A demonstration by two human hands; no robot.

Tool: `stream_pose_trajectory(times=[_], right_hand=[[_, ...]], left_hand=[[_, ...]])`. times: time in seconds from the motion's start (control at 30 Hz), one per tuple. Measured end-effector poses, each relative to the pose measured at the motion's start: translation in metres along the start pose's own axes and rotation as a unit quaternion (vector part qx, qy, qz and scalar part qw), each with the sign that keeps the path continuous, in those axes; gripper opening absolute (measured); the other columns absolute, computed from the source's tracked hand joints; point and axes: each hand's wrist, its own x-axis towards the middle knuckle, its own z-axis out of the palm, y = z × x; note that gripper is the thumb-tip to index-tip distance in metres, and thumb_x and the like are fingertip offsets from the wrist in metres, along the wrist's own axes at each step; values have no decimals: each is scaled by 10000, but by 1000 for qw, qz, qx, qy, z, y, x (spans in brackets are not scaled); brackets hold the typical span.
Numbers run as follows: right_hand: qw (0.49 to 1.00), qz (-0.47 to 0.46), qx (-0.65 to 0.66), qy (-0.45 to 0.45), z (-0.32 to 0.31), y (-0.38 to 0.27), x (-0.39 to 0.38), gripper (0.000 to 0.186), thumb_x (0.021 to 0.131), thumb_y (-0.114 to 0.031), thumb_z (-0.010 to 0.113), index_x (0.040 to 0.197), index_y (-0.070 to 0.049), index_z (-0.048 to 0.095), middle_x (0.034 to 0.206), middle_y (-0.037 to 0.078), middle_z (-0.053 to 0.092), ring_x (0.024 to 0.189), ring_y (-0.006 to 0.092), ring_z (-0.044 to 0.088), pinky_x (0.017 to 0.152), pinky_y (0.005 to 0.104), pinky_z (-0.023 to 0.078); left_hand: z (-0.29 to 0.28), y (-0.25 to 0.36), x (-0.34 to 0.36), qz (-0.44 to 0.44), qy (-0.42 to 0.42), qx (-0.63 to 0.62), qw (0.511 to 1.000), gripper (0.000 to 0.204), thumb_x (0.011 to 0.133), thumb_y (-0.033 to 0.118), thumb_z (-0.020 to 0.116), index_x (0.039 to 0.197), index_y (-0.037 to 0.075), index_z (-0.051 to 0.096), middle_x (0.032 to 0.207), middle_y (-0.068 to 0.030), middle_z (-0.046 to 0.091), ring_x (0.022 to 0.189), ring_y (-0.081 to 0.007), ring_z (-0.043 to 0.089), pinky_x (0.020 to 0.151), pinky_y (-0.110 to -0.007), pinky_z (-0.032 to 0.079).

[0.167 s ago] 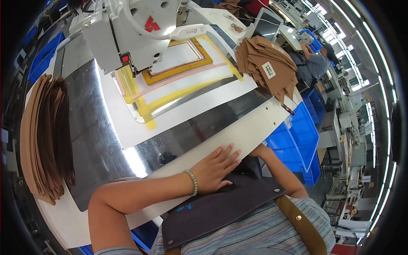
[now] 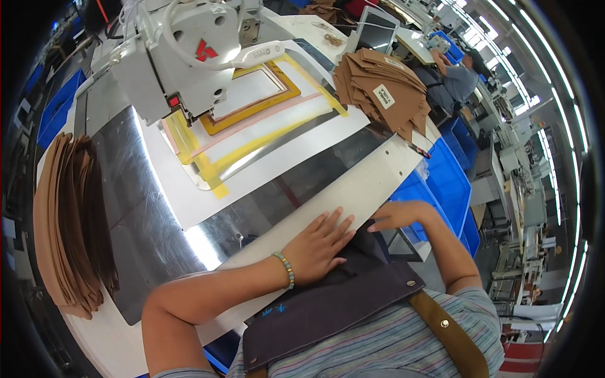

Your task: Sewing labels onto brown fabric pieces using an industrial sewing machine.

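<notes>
My left hand [image 2: 318, 246], a bead bracelet at its wrist, lies with fingers spread on the white edge strip [image 2: 368, 183] of the machine table. My right hand [image 2: 394, 215] is beside that strip, fingers apart, near the dark apron [image 2: 331, 309] I wear. Ahead, a white sewing machine [image 2: 195, 63] stands over a yellow frame [image 2: 287, 85] and taped template on white sheet [image 2: 242, 189], atop a steel plate [image 2: 132, 246].
Brown pieces are piled on the left [image 2: 66, 220] and at the back right [image 2: 365, 88]. Blue bins [image 2: 444, 195] sit beside the table on the right, another [image 2: 60, 113] at far left. A co-worker [image 2: 457, 79] sits at another station.
My right hand has risen from below the table edge into fuller view, fingers spreading. My left hand remains on the strip. The camera view has shifted slightly.
</notes>
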Motion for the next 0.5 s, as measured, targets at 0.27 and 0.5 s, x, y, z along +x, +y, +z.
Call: stream_pose_trajectory(times=[0.27, 0.5], right_hand=[[972, -141, 105, 157, -152, -6, -95, 462, 1084, -340, 674, 1425, -29, 682, 1392, 101, 722, 1324, 203, 640, 1172, 381, 460], [685, -16, 204, 699, -452, 113, 103, 599, 1027, -472, 647, 1463, -62, 658, 1501, 168, 608, 1390, 293, 536, 1163, 452, 414]], left_hand=[[-5, -2, 4, -6, 10, 10, 1000, 608, 1069, 413, 600, 1552, 50, 530, 1731, -153, 358, 1633, -382, 256, 1311, -524, 267], [-26, 7, 3, -105, 25, -8, 994, 579, 1038, 364, 660, 1509, 41, 566, 1680, -156, 444, 1572, -393, 378, 1280, -507, 327]])
